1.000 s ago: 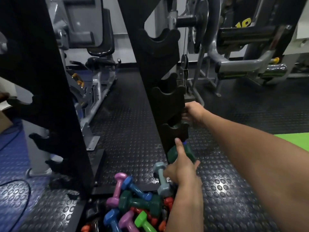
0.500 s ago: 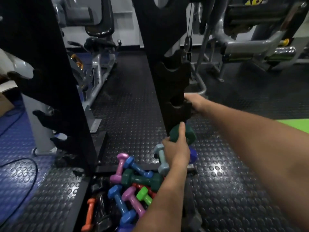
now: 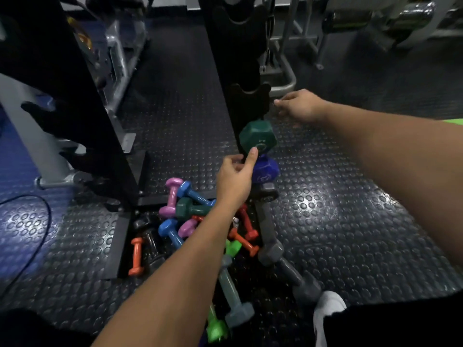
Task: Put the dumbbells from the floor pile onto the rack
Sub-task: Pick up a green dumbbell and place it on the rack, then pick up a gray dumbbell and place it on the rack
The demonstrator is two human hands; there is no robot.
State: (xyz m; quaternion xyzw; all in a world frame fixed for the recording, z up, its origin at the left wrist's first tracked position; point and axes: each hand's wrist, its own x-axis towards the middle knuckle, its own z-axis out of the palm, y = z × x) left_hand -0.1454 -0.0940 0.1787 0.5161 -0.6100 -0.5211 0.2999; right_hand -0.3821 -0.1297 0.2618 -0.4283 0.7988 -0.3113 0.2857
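Dumbbell, dark green (image 3: 258, 137): seated low on the black rack upright (image 3: 238, 71), directly above a blue dumbbell (image 3: 266, 170). Left hand (image 3: 235, 180): thumb tip touches the green head's end face; the other fingers curl loosely and appear to grip nothing, though the view is dim. Right hand (image 3: 299, 105): held beside the upright, fingers relaxed, empty. Floor pile (image 3: 190, 216): pink, blue, green, orange and grey dumbbells lie jumbled at the rack base on studded rubber floor (image 3: 338, 209).

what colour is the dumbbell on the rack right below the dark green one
Blue-purple: the dumbbell sits directly under the dark green dumbbell, seen in the head view.
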